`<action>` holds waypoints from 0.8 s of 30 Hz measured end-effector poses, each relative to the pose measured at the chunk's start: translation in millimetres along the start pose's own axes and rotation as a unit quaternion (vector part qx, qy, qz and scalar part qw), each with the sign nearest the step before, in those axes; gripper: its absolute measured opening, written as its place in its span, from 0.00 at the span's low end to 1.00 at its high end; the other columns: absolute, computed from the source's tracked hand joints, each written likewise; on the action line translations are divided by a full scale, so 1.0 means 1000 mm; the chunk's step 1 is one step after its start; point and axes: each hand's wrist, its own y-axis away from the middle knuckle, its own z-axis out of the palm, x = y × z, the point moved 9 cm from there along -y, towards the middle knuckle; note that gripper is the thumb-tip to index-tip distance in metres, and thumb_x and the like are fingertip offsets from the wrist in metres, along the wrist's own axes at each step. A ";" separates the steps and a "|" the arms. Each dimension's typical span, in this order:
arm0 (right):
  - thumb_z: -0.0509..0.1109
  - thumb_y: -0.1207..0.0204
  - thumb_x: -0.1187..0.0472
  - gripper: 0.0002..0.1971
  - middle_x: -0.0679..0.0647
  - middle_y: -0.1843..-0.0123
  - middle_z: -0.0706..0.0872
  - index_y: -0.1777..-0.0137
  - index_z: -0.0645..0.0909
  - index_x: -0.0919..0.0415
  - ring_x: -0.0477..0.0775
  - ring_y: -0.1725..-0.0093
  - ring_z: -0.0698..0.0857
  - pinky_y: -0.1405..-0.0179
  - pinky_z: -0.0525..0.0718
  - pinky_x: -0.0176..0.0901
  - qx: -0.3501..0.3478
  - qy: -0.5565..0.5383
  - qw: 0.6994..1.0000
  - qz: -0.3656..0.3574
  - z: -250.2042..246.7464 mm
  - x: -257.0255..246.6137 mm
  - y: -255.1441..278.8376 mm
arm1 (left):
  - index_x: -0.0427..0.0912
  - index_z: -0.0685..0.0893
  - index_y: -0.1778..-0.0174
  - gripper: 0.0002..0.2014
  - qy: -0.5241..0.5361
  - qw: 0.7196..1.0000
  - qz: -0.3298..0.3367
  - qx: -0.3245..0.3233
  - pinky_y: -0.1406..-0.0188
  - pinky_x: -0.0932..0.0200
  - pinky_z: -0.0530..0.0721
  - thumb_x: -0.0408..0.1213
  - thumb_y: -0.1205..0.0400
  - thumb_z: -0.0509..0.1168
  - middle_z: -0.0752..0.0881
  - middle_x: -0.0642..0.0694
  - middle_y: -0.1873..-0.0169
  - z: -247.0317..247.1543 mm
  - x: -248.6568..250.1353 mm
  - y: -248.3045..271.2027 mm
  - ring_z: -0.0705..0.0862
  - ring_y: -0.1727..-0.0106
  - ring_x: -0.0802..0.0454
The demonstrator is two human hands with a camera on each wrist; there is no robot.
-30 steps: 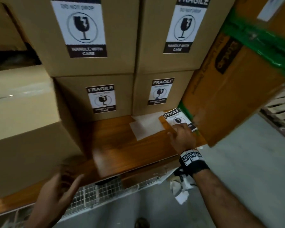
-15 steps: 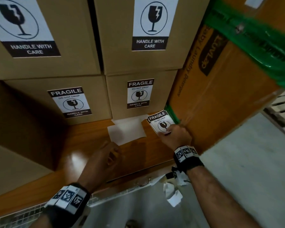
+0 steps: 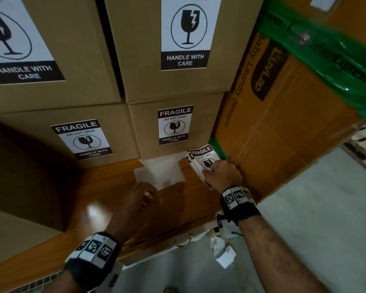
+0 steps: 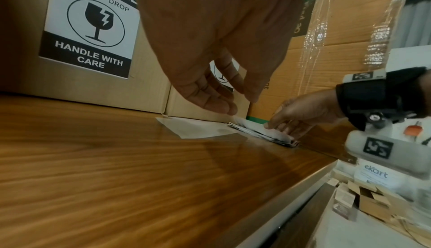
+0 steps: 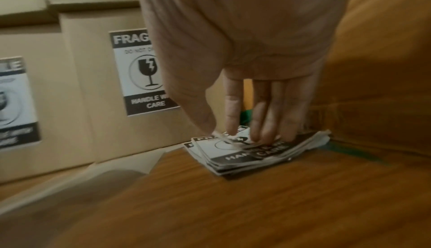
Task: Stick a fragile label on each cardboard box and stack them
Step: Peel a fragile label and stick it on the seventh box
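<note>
Right hand on the stack of fragile labels

The right hand (image 3: pixel 222 176) presses its fingertips (image 5: pixel 256 137) on the stack of fragile labels (image 5: pixel 235 152) lying on the wooden table (image 3: pixel 106 208), thumb lifting an edge. The left hand (image 3: pixel 135 199) hovers relaxed, holding nothing.

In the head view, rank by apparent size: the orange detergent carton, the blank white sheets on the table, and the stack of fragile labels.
1. Orange detergent carton, by far the largest.
2. Blank white sheets.
3. Stack of fragile labels, partly hidden under the right hand, so only roughly judged.
</note>
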 end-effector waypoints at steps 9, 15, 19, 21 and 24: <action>0.68 0.13 0.54 0.08 0.50 0.49 0.89 0.50 0.86 0.53 0.48 0.56 0.88 0.63 0.87 0.38 0.144 0.015 0.975 -0.169 -0.009 -0.043 0.042 | 0.53 0.89 0.45 0.13 0.183 0.982 -0.046 0.003 0.45 0.44 0.92 0.55 0.15 0.64 0.93 0.50 0.48 -0.007 0.012 -0.033 0.92 0.47 0.54; 0.81 0.25 0.61 0.05 0.52 0.50 0.90 0.54 0.88 0.57 0.52 0.53 0.90 0.61 0.87 0.37 0.199 -0.018 0.919 -0.339 0.008 -0.080 0.097 | 0.41 0.92 0.48 0.15 0.327 0.929 -0.169 0.023 0.51 0.56 0.92 0.50 0.13 0.68 0.95 0.47 0.51 -0.014 0.005 -0.041 0.94 0.47 0.50; 0.81 0.26 0.54 0.07 0.48 0.48 0.88 0.52 0.90 0.55 0.47 0.48 0.86 0.55 0.85 0.33 0.148 -0.076 0.897 -0.409 0.019 -0.105 0.118 | 0.29 0.88 0.43 0.10 0.327 0.928 -0.169 0.053 0.53 0.48 0.94 0.32 0.17 0.73 0.95 0.42 0.50 -0.036 -0.020 -0.026 0.94 0.48 0.42; 0.77 0.24 0.39 0.17 0.45 0.40 0.85 0.48 0.90 0.51 0.43 0.38 0.81 0.49 0.81 0.28 0.079 -0.125 0.900 -0.411 0.023 -0.118 0.124 | 0.31 0.87 0.50 0.06 0.287 0.937 -0.168 0.106 0.63 0.55 0.92 0.31 0.18 0.75 0.95 0.43 0.58 -0.058 -0.032 -0.011 0.94 0.57 0.43; 0.71 0.19 0.38 0.20 0.46 0.31 0.82 0.40 0.90 0.52 0.46 0.31 0.80 0.42 0.88 0.40 0.059 -0.173 0.891 -0.415 0.019 -0.145 0.136 | 0.38 0.86 0.55 0.05 0.280 0.937 -0.167 0.125 0.57 0.53 0.91 0.34 0.15 0.73 0.95 0.43 0.58 -0.080 -0.034 0.015 0.93 0.56 0.45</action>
